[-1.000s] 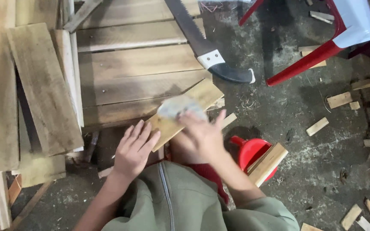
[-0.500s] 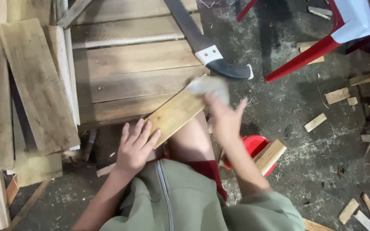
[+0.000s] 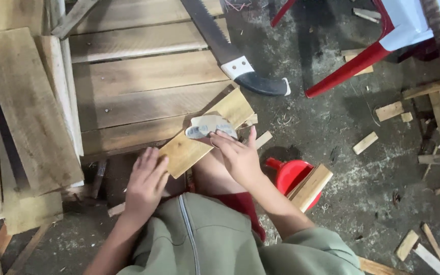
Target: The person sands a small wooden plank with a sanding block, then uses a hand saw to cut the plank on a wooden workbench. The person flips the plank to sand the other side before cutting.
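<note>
A short pale wooden board (image 3: 207,132) lies slanted over my knee and the edge of a wooden pallet (image 3: 143,97). My left hand (image 3: 146,184) presses flat on the board's near end, fingers together. My right hand (image 3: 238,155) holds a folded piece of grey sandpaper (image 3: 207,126) against the middle of the board's top face, fingertips on the paper.
A hand saw with a black and white handle (image 3: 240,69) lies on the pallet's right edge. A red plastic scoop (image 3: 291,175) with a wood block (image 3: 311,186) in it sits by my right leg. Loose planks (image 3: 26,117) lean at left; wood offcuts litter the concrete floor; red chair legs (image 3: 352,66) stand at right.
My right hand slid the sandpaper up to the board's far end and has now come back to the middle. The left hand stayed on the near end.
</note>
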